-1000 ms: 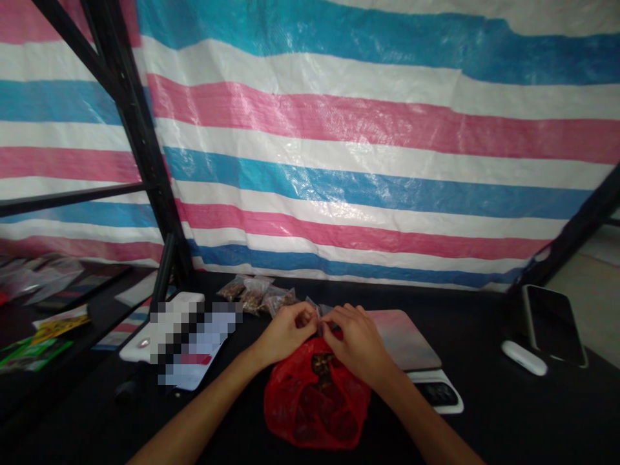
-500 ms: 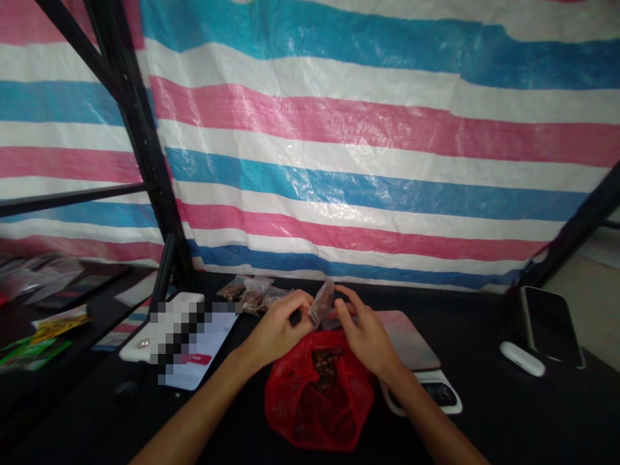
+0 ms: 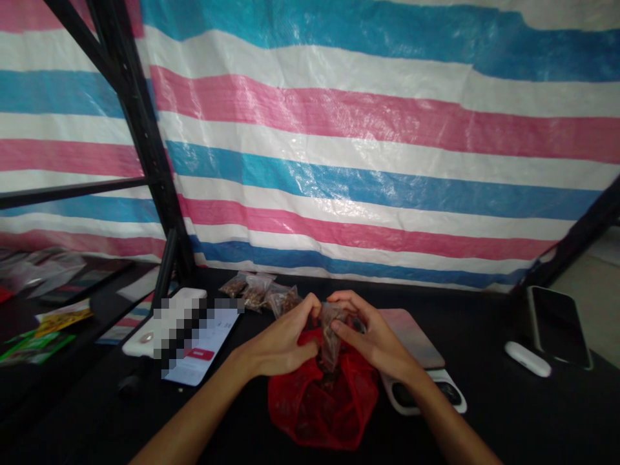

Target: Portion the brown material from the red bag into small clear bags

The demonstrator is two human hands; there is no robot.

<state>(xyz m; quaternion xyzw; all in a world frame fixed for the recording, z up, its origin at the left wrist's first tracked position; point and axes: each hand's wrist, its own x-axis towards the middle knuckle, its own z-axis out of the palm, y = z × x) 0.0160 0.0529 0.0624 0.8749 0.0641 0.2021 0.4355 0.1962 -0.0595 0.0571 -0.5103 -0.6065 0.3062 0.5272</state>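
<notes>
the right hand (image 3: 375, 339) pinches a small clear plastic bag (image 3: 332, 339) of brown pieces, its lower end dipping into the mouth of a red plastic bag (image 3: 322, 407) on the black tabletop (image 3: 489, 413). the left hand (image 3: 283, 339) curls against the red bag's gathered rim, its fingertips (image 3: 312, 305) just beside the clear bag. at eleven o'clock from the hands, filled clear bags (image 3: 256, 294) stand in a row. at nine o'clock, a pixelated object (image 3: 179, 323) overlaps a printed sheet (image 3: 206, 342). at two o'clock lies a pink-toned pad (image 3: 411, 339); at three o'clock, a smartphone (image 3: 559, 326) and a white earbud case (image 3: 527, 359). a striped tarp (image 3: 339, 174) hangs at twelve o'clock.
</notes>
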